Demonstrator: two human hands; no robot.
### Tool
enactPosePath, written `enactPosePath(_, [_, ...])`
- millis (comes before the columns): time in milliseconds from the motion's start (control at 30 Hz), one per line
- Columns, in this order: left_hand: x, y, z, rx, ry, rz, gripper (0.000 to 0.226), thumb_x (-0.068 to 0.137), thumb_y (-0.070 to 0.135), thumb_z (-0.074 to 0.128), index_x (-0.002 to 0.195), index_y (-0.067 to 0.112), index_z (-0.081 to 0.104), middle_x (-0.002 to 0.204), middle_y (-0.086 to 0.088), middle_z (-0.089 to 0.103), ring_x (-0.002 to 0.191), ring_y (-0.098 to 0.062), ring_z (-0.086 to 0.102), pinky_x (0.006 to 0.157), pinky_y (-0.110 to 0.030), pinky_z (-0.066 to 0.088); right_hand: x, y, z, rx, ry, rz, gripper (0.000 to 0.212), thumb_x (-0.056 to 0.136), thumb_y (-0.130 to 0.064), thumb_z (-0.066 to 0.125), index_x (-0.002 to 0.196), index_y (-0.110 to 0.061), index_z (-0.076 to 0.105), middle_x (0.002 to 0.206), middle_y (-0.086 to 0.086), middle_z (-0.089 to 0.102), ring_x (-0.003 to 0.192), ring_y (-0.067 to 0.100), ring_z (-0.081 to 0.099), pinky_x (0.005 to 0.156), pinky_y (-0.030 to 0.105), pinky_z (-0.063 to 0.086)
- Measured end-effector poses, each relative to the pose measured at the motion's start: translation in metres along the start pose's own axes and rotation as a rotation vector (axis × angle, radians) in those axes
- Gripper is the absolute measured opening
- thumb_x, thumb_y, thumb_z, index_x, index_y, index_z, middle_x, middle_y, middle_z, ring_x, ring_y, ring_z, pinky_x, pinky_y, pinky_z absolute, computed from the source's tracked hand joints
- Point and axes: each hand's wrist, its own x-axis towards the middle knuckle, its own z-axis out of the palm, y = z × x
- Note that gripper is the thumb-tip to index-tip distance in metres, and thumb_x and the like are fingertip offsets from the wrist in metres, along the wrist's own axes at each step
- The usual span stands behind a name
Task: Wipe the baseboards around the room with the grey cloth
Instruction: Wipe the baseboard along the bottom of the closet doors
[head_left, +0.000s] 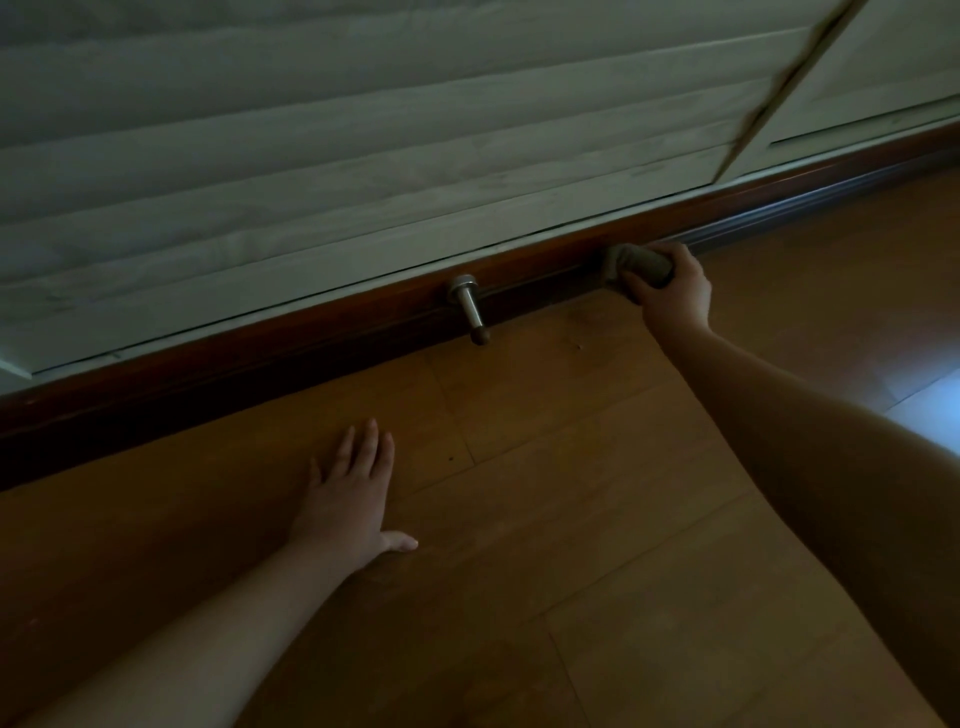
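Note:
A dark reddish-brown baseboard (291, 358) runs along the foot of the white panelled wall, rising from lower left to upper right. My right hand (675, 293) grips a bunched grey cloth (636, 262) and holds it against the baseboard, to the right of a doorstop. My left hand (348, 499) lies flat on the wooden floor with its fingers spread, a short way out from the baseboard.
A metal doorstop (470, 306) with a dark rubber tip juts out of the baseboard over the floor, just left of the cloth. A thin pale rod (784, 88) slants across the wall at the upper right. Wooden floorboards (571, 467) fill the foreground.

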Motion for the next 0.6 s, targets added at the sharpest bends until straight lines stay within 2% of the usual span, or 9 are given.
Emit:
enactPosePath(100, [0.000,0.000,-0.001,-0.008,-0.019,0.018,0.126,0.077,0.076,0.060,0.154,0.020,-0.024,0.158,-0.007,-0.037,0.148,-0.032,-0.026,0.123,-0.058,0.007,-0.027,0.012,0.002,0.035,-0.009,-0.024,0.041,0.083,-0.033,0.075,0.119,-0.024,0.056,0.112,-0.006,0.059,0.100,0.009,0.056,0.083,0.023,0.046])
enactPosePath(200, [0.001,0.001,-0.002,-0.007,-0.030,0.019,0.125,0.078,0.074,0.061,0.154,0.022,-0.024,0.157,-0.006,-0.038,0.148,-0.032,-0.027,0.123,-0.058,0.006,-0.058,0.033,0.012,0.020,-0.059,-0.049,0.052,0.083,-0.033,0.076,0.129,-0.028,0.052,0.121,-0.009,0.057,0.105,0.003,0.053,0.084,0.016,0.042])
enactPosePath(367, [0.002,0.004,-0.001,0.003,-0.063,-0.005,0.133,0.071,0.079,0.061,0.145,0.022,-0.034,0.154,-0.006,-0.042,0.146,-0.032,-0.030,0.122,-0.058,0.003,-0.090,0.084,-0.002,-0.100,-0.128,0.089,0.058,0.089,-0.046,0.065,0.141,-0.034,0.042,0.138,-0.007,0.051,0.121,0.010,0.049,0.101,0.033,0.042])
enactPosePath(600, [0.004,0.009,-0.002,-0.015,-0.109,-0.037,0.135,0.071,0.080,0.061,0.139,0.019,-0.038,0.152,-0.010,-0.044,0.144,-0.035,-0.033,0.122,-0.059,0.001,-0.084,0.101,0.001,-0.202,-0.169,0.057,0.066,0.092,-0.049,0.058,0.149,-0.032,0.030,0.151,-0.003,0.039,0.140,0.016,0.035,0.114,0.046,0.034])
